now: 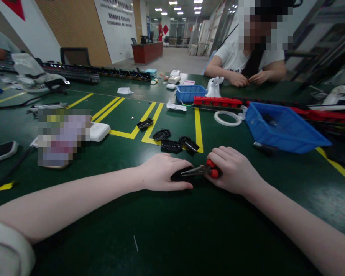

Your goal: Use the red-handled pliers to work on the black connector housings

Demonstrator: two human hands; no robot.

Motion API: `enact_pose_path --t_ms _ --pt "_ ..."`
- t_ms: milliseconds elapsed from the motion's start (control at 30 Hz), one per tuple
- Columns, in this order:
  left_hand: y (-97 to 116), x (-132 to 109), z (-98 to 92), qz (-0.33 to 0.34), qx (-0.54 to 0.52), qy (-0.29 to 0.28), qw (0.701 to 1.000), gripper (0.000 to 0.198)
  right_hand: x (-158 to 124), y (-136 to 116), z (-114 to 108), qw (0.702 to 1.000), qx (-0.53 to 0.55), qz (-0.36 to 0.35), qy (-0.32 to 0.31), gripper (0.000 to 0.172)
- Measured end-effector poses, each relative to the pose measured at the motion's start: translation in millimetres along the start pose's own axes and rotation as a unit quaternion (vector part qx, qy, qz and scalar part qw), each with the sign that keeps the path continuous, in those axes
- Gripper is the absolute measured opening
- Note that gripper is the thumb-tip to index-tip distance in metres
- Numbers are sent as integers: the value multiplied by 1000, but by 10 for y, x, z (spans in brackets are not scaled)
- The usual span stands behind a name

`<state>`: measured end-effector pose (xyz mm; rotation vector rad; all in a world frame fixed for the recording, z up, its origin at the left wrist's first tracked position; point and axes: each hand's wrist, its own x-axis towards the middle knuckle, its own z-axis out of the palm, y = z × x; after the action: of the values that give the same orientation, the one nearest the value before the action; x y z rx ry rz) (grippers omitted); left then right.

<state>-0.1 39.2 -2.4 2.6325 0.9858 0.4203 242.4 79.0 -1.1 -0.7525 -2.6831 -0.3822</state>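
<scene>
My right hand (231, 168) is closed around the red handles of a pair of needle-nose pliers (199, 170), whose jaws point left. In my left hand (163, 172), a black part (179, 175) sits between thumb and fingers, mostly hidden by them. The plier tips reach to this part; whether the jaws grip it I cannot tell. Just beyond my hands lie several similar black plastic parts, among them one at the right (189, 143), one in the middle (171, 145) and one farther off (145, 123).
A blue bin (287, 130) holding dark pieces stands at the right, beside a roll of white tape (227, 118). Farther back are a smaller blue basket (191, 92) and a long red strip (218, 101). A phone (64, 140) and white box (99, 131) lie left. A person (247, 65) sits opposite.
</scene>
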Motion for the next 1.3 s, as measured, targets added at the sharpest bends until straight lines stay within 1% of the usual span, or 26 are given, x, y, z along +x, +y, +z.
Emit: enact_pose_path --t_ms 100,233,533,900,1100,1300 --pt "1 2 -3 0 0 -3 1000 43 3 -2 -1 1000 4 1 -8 13" --pt "4 3 -9 5 -6 -5 1000 43 -3 8 19 1000 1 1 5 16" --pt "20 -9 -24 -5 -10 10 1000 46 -12 19 11 999 24 33 -4 13" --pt "11 -15 -29 -10 -6 4 1000 48 -17 -2 13 1000 19 19 4 7" --pt "10 -18 -26 -11 -14 10 1000 46 -10 -3 2 1000 22 21 6 10" --pt "11 -11 -23 -17 2 -5 1000 47 -22 18 4 1000 10 21 10 13"
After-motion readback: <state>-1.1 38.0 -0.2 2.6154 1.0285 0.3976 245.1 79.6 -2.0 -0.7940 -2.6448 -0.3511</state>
